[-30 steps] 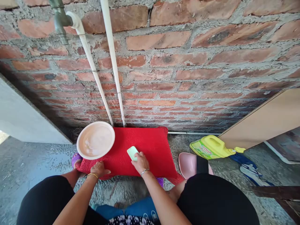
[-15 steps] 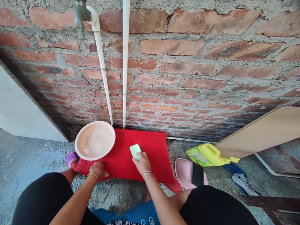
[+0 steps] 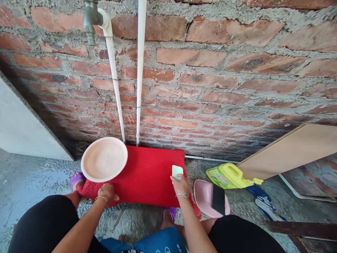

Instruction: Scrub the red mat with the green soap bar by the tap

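A red cloth lies spread over a low raised surface before the wall. In my right hand is a pale green block with rounded corners; whether it is soap or a brush I cannot tell. It is over the cloth's right end, its underside hidden. My left hand is closed on the cloth's near edge at the left, thumb out to the side, fingertips hidden. Just beyond it, a pale pink basin sits on the cloth's left end, seemingly with water in it.
A yellow jug lies at the right. Nearby, a pink plastic container has a dark flat rectangle across it. White pipes and a tap run down the brick wall. Boards lean at both sides; the floor looks wet.
My right hand has moved to the right over the cloth with the pale green block. My left hand stays at the cloth's near edge. The view has shifted slightly.
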`<state>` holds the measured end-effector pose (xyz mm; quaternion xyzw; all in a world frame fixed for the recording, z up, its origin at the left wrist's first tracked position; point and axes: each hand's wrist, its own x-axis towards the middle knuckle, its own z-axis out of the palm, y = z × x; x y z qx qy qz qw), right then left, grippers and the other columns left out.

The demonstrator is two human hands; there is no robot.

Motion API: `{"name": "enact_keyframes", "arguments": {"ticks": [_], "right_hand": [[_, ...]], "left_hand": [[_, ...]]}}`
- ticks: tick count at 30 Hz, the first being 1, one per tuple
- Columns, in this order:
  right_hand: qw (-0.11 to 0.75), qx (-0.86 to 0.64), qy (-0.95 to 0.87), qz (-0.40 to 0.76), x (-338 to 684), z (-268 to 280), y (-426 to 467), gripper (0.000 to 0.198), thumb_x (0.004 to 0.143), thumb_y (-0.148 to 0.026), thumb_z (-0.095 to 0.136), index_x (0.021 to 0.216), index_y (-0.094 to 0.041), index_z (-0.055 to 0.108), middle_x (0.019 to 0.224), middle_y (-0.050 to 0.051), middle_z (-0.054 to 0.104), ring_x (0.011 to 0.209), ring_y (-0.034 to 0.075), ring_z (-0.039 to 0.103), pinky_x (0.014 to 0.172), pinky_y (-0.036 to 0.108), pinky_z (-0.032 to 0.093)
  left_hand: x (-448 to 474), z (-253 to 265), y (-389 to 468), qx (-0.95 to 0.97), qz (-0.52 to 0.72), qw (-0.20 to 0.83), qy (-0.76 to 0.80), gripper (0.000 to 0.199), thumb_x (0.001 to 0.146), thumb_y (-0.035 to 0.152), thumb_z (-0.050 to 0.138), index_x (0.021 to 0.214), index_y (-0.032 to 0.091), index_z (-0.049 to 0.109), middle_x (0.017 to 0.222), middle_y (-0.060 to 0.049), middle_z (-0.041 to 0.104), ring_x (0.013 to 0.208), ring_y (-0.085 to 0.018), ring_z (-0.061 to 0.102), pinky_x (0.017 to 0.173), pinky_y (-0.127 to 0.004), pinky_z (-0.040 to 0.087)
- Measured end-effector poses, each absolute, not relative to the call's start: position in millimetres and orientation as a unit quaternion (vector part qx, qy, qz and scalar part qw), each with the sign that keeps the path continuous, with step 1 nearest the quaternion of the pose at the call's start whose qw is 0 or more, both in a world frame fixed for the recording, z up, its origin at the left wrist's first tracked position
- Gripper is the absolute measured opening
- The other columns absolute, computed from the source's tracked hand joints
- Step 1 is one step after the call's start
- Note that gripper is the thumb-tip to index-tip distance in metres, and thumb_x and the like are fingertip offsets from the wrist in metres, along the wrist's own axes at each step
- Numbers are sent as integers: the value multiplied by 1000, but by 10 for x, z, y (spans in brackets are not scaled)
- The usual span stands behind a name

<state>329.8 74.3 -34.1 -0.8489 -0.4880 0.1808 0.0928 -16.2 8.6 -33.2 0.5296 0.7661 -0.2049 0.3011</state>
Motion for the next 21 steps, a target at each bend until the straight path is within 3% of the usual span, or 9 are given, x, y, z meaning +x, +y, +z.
{"name": "enact_keyframes", "arguments": {"ticks": [5,10,17,21], "right_hand": [[129,-710,-656,220,2286,-356,812,29,71,-37,64,97,-26,62,97,3,52,85,16,55,74,25,41],[61,-615,-744,253,1610,-423,932,31,69,-33,67,99,-27,63,102,3,52,91,18,54,77,26,40],[40,-740,-629,237,2551,-415,1105,32,73,-39,61,103,-27,61,99,2,52,86,15,56,73,24,40],[34,-833,-509,213,3273,-350,1096,39,76,-44,57,109,-24,59,102,7,53,84,18,58,71,27,43]], "left_hand": [[-165,-342,82,528,-198,303,768,60,56,38,73,109,13,59,119,-17,61,114,-27,55,93,-34,44],[-164,-331,82,528,-193,302,769,60,57,38,73,108,11,59,116,-18,62,112,-27,57,91,-34,45],[-167,-341,110,516,-194,319,771,63,52,36,75,108,12,59,118,-19,61,114,-29,56,94,-36,44],[-191,-405,90,522,-181,315,772,64,53,37,75,109,11,59,118,-19,61,113,-28,56,94,-36,44]]}}
